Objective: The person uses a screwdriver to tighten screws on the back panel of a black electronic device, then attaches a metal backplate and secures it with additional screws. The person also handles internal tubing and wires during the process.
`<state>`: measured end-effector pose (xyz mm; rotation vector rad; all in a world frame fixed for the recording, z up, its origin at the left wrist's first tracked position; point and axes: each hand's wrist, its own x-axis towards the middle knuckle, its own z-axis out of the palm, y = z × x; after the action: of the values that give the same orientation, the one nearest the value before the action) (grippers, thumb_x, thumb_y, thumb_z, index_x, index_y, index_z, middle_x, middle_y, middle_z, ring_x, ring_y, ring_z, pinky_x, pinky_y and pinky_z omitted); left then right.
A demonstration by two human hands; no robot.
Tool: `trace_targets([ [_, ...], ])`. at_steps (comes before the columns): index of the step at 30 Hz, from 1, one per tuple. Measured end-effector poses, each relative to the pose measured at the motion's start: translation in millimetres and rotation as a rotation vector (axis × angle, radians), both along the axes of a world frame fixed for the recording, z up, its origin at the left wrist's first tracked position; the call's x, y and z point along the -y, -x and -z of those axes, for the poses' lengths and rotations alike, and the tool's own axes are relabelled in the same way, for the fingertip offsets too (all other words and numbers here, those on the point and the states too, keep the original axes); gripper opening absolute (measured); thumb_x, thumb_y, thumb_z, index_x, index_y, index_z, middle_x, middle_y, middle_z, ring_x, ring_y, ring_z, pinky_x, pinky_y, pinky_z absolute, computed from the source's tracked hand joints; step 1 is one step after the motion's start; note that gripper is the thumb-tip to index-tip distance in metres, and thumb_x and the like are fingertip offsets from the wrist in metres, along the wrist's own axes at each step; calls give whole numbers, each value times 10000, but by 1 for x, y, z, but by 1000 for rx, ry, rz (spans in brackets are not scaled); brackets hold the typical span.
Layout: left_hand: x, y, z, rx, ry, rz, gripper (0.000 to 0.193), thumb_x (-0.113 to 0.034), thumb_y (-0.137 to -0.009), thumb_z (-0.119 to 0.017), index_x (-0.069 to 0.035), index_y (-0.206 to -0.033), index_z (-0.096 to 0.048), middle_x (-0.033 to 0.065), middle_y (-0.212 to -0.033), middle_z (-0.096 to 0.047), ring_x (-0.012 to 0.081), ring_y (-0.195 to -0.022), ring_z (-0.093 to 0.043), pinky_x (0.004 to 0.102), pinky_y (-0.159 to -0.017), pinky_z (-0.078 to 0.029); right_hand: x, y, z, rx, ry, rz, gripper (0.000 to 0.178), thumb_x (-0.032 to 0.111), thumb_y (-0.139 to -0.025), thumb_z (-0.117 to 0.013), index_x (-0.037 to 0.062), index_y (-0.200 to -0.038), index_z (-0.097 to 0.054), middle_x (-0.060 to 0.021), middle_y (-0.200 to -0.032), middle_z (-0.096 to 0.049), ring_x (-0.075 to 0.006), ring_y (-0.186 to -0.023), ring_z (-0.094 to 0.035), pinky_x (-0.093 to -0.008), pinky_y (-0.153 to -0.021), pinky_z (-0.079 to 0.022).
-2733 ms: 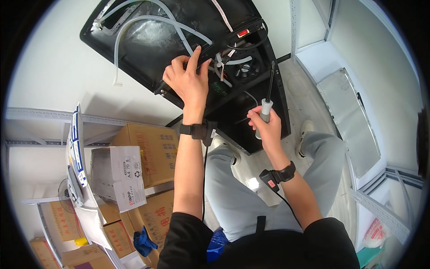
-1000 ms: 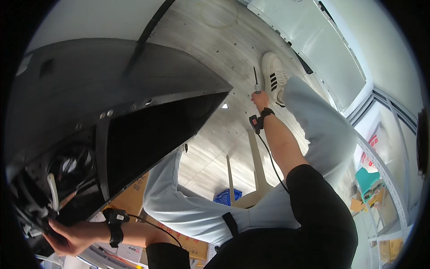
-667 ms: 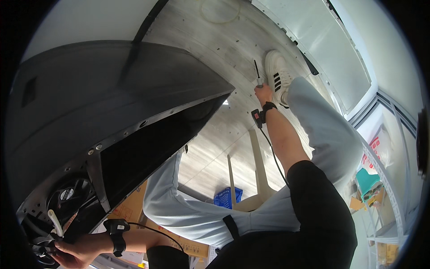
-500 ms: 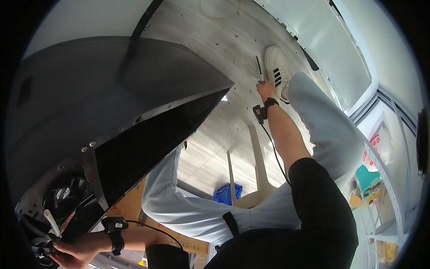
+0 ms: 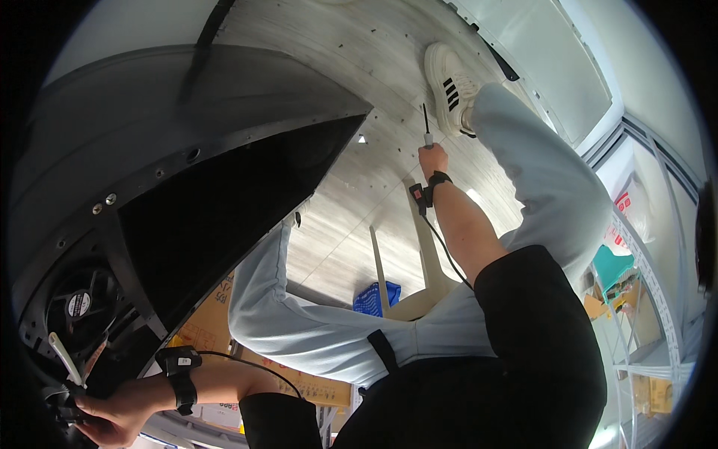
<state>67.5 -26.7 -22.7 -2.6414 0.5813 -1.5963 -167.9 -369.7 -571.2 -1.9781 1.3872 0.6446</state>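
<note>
My right hand is closed around the handle of a screwdriver, whose dark shaft points away from me above the floor, beside my shoe. At the lower left my left hand grips a dark part at the corner of a large black metal housing; its shape is lost in shadow at the picture's rim. Right by those fingers a pale stick-like piece stands up at a tilt. Just beyond it is a black round fan, set into the housing's frame. Two screw heads show on the frame.
Between my legs stand a beige stool and a blue basket. Cardboard boxes lie beneath the housing's near side. On the right is a white rack with bags and a teal item. Small dark bits dot the wood-look floor.
My right hand has drawn back toward me a little, still holding the screwdriver. The view has shifted slightly, and my left hand stays at the housing's corner.
</note>
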Motion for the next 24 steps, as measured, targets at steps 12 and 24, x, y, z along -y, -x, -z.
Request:
trace_targets([
  [12, -36, 1, -11, 191, 14, -9, 340, -304, -859, -654, 26, -941, -663, 95, -788, -635, 195, -692, -556, 289, -707, -435, -12, 31, 8, -70, -44, -63, 351, 350, -757, -595, 4, -759, -653, -120, -655, -664, -260, -667, -667, -376, -665, -505],
  [24, -67, 11, -18, 194, -70, -229, 356, -281, -618, -884, -92, -878, -732, 45, -862, -545, 136, -842, -501, 256, -696, -465, -29, -31, -55, 206, -554, 398, 183, 191, -782, -618, 13, -743, -606, -76, -615, -593, -175, -500, -569, -302, -464, -447],
])
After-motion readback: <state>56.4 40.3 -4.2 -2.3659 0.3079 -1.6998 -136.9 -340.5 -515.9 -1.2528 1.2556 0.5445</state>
